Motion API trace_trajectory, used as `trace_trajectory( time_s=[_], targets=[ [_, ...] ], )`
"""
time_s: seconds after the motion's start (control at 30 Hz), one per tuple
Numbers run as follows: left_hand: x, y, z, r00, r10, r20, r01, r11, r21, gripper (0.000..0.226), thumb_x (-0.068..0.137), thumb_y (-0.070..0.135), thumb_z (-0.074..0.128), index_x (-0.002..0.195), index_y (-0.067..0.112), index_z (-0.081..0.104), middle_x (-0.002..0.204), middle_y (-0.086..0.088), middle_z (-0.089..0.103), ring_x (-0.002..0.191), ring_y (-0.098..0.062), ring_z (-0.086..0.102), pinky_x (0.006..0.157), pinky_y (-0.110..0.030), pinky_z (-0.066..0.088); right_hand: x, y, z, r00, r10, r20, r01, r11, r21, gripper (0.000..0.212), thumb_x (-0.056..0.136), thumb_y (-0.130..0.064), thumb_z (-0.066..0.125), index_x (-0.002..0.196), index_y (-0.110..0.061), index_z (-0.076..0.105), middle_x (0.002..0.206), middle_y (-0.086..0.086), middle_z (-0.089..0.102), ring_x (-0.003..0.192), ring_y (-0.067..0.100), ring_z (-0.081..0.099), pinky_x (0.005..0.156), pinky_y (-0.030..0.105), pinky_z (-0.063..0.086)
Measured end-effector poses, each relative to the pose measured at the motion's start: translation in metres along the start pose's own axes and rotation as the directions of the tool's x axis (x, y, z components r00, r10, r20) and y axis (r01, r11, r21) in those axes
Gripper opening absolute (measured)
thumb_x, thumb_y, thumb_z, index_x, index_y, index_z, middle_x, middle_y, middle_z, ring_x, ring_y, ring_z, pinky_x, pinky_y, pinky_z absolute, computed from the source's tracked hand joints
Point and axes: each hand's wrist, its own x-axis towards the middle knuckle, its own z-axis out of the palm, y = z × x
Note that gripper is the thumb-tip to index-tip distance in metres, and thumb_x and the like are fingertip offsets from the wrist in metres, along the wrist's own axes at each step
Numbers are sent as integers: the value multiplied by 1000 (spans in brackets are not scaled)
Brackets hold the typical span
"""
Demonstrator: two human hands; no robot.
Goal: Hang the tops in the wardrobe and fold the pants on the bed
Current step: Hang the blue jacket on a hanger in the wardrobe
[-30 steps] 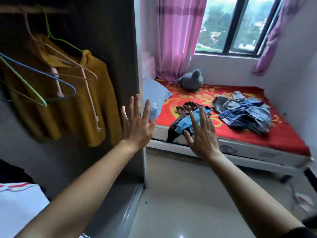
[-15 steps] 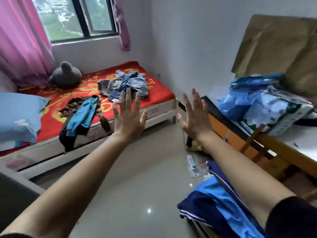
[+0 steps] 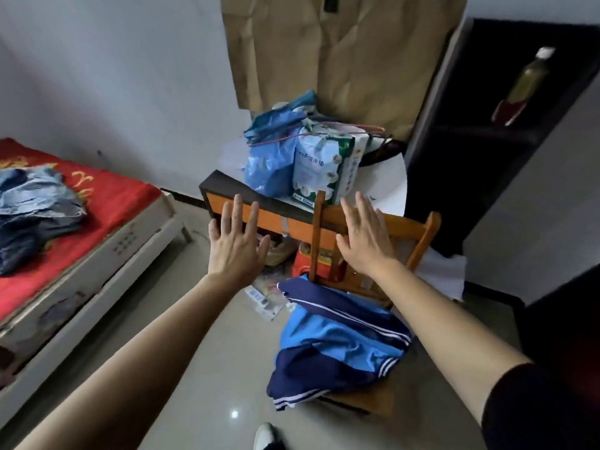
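Holding nothing in left hand (image 3: 235,245) or right hand (image 3: 365,237), fingers spread. Must reach nearer for top (image 3: 341,336) on chair (image 3: 317,222), nearest right hand.

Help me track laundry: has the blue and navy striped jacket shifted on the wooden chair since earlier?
No. The blue and navy striped jacket still drapes the wooden chair; only the camera turned.
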Motion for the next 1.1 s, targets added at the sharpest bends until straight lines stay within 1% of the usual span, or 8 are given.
trace_trajectory(
  time_s=[0.17,0.27,0.4,0.57,0.73,0.93,1.0,1.1],
  targets=[
    [32,14,54,971,178,160,-175,984,-30,66,97,55,26,154,22,19,163,-13,4,148,-35,4,112,-60,20,-37,33,22,972,206,109,-197,977,-84,75,99,-42,44,158,-20,5,165,14,-1,152,30,2,123,49,10],
    [37,32,85,932,273,239,-262,962,-77,66,98,51,31,154,19,18,162,-14,5,148,-35,5,111,-59,23,-73,50,32,939,308,156,-291,949,-122,73,99,-41,46,158,-19,9,165,16,4,151,34,9,121,50,16],
    [28,66,124,857,397,328,-369,918,-146,67,97,48,33,155,17,15,162,-14,3,149,-33,4,112,-58,24,-121,76,50,863,455,220,-415,886,-205,75,99,-42,47,158,-17,9,164,17,8,150,33,11,120,48,18],
    [7,111,178,758,482,440,-445,875,-191,67,99,48,36,155,18,14,163,-12,0,149,-31,1,114,-55,21,-168,108,87,745,593,304,-573,803,-161,75,97,-40,51,158,-18,12,163,16,12,146,37,23,115,48,27],
    [-31,143,257,660,484,574,-459,865,-202,65,100,46,35,155,16,17,163,-13,-1,149,-30,3,113,-50,22,-204,141,165,671,588,451,-608,785,-119,76,97,-39,51,158,-19,11,162,18,17,145,36,26,115,45,27],
    [-82,173,378,565,425,708,-427,884,-190,60,100,43,37,152,16,25,163,-11,5,148,-28,10,111,-47,25,-241,177,293,591,542,597,-642,764,-59,71,96,-32,50,158,-21,15,157,18,28,141,33,34,111,41,33],
    [-97,184,414,549,407,730,-393,897,-205,58,98,41,42,150,17,30,161,-11,12,146,-28,15,109,-46,27,-250,188,331,608,497,619,-628,778,-8,67,96,-23,50,156,-19,22,153,18,35,136,34,40,107,41,37],
    [-120,201,462,510,416,752,-358,898,-254,57,93,42,52,144,18,41,153,-10,31,137,-29,32,103,-44,34,-257,204,377,685,385,619,-551,829,94,63,91,-8,52,151,-14,37,147,14,44,131,33,46,101,41,41]
  ],
)
